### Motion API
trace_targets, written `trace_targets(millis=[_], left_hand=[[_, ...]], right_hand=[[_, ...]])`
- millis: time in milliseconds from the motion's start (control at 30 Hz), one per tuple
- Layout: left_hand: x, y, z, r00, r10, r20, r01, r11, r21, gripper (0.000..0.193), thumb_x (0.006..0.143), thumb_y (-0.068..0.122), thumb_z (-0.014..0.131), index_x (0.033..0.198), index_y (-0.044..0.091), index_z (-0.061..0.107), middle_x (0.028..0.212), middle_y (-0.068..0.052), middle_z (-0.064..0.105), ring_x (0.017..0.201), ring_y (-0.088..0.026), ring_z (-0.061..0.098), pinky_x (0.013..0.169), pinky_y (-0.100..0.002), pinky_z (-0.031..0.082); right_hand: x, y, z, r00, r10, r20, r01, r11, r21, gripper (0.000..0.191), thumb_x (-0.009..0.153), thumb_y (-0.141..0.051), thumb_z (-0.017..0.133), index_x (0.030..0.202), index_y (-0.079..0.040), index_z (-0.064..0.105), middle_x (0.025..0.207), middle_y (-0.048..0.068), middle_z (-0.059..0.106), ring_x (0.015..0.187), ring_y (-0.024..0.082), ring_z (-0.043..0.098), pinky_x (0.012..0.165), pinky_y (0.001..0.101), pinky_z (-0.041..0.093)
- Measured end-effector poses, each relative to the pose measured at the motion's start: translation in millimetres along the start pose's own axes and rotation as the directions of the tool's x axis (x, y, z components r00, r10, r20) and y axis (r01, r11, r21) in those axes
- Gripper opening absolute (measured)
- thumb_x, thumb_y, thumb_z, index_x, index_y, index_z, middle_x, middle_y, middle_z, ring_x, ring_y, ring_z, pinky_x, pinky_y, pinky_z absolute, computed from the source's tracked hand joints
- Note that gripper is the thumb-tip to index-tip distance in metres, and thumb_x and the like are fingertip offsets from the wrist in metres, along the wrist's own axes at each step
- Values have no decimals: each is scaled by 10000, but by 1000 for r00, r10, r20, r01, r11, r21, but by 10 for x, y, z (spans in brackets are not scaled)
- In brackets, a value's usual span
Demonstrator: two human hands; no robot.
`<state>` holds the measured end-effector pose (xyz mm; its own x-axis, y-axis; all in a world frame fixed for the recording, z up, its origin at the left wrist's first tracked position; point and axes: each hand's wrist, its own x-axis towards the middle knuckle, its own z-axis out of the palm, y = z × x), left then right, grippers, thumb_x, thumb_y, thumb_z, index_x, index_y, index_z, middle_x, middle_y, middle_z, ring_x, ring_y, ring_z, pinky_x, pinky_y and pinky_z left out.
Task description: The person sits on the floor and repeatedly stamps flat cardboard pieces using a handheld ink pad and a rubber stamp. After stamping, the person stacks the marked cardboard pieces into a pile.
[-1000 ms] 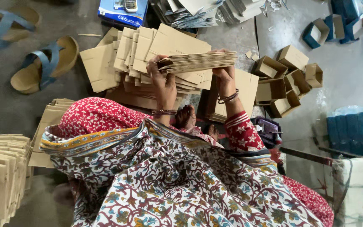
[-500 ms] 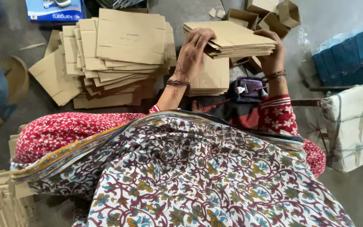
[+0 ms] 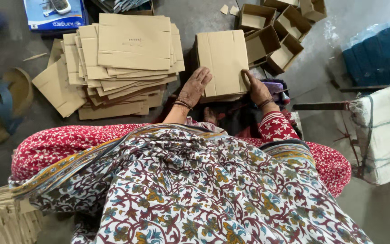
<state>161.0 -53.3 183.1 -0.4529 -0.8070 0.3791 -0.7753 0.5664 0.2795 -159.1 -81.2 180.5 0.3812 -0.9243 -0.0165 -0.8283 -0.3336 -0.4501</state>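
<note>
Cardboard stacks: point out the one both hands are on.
The small neat stack of flat cardboard blanks, between the left hand and the right hand. The big fanned-out pile to its left lies untouched.

Matt brown cardboard sheets (image 3: pixel 224 61), rough grey concrete floor (image 3: pixel 204 18), soft printed cotton cloth (image 3: pixel 195 180).
</note>
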Motion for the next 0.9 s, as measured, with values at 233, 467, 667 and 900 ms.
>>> trace_targets(millis=[233, 467, 667, 900], left_hand=[[-367, 248, 52, 695, -706, -135, 464, 583, -667, 463, 877, -27, 674, 1306, 104, 563, 1370, -91, 582, 1314, -268, 559, 1086, -366, 471], [-744, 0, 425, 43, -973, 225, -164, -229, -959, 683, 834, -61, 705, 1444, 104, 444, 1391, -93, 536, 1175, -186, 587, 930, -320, 528], [-655, 47, -16, -140, -907, 397, -310, -341, -887, 763, 834, -14, 713, 1491, 168, 371, 1436, -69, 506, 1098, -162, 587, 747, -272, 489], [-535, -108, -496, -200, -834, 515, -394, -413, -821, 859, 833, 42, 723, 1545, 243, 286, 1488, -42, 470, 1009, -134, 586, 533, -217, 444]], right_hand=[[135, -486, -328, 978, 9, -207, -26, 997, -77, 786, 800, 129, 510, 1508, -208, 454, 1288, 197, 641, 1170, 407, 620, 887, 491, 547], [985, -1309, -520, 941, -298, -161, 275, 949, -151, 650, 840, 113, 589, 1442, -129, 537, 1420, 199, 552, 1305, 419, 537, 1076, 474, 495], [2126, -2161, -162, 893, -440, 93, 448, 888, -105, 555, 923, -105, 728, 1440, -112, 524, 1463, 182, 505, 1354, 410, 469, 1144, 484, 427], [3079, -2730, 544, 863, -426, 272, 476, 865, -156, 681, 957, -346, 711, 1532, -120, 424, 1498, 209, 482, 1378, 434, 424, 1142, 513, 366]])
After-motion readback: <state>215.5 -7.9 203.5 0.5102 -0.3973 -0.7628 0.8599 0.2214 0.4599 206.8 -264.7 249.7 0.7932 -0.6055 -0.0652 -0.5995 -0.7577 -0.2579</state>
